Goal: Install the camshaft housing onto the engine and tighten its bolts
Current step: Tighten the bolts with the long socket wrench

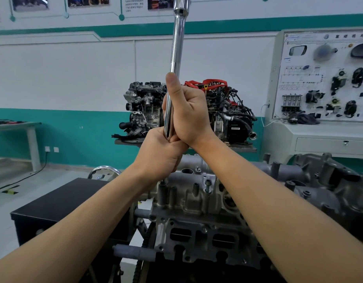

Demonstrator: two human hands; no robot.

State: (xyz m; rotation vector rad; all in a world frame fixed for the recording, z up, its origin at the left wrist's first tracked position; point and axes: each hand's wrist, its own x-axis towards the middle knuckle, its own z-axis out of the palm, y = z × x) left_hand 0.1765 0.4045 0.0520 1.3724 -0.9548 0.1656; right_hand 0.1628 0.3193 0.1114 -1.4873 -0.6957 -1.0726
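left hand [162, 158] below, right hand [188, 115] above, both clenched round upright chrome wrench handle [177, 48], over camshaft housing [188, 199]; free air either side.

Both your forearms [84, 221] run bare up to the wrists, and your left hand [160, 158] and right hand [188, 113] are bare skin as well.

Wrench [177, 58] over engine [188, 203], bench [15, 126] L, panel [311, 58] R
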